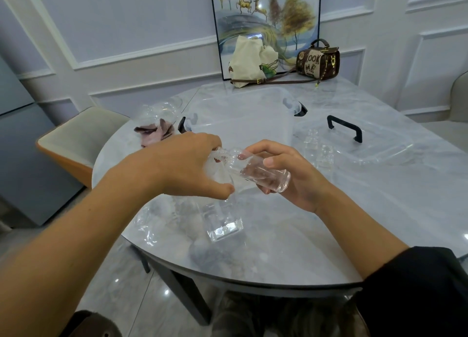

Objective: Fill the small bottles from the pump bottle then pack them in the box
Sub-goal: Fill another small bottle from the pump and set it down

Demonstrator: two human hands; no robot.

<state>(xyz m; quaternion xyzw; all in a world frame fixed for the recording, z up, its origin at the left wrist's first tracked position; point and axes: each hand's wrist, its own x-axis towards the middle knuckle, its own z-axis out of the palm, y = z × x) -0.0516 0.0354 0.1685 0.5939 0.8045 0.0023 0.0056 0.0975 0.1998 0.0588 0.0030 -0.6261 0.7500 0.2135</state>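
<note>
A: Nearest first?

B: Pump bottle (224,225) at six o'clock, upright on the table (329,222), close to the front edge. Kept standing, probably so each press goes straight down.

A: Hands?

B: Left hand (182,167) at nine o'clock, fingers curled over the pump head, thumb hanging beside the neck. Looks set to press. Right hand (291,182) at three o'clock, wrapped round the held small bottle (263,174), thumb on top, other fingers beneath.

A: Why tilted?

B: Laid almost on its side, mouth toward nine o'clock, right at the spout under the left fingers. Likely done to catch the stream without spilling. Fill level impossible to read through the clear wall.

A: Farther out?

B: Spare small bottles (326,155) at two o'clock, a pair, upright, uncapped, just beside each other, seemingly empty. Probably waiting their turn within easy reach of the right hand. Just beyond, the lid (374,146) with its black handle, lying flat on the table. Box (228,123) at twelve o'clock, open, nothing visible inside. Packing apparently not begun.

A: And past that?

B: Clear bag with pinkish cloth (154,131) at ten o'clock. Tote bag (249,60), handbag (317,59) and framed picture (266,12) at the far edge, twelve to one o'clock, well apart from the work.
</note>
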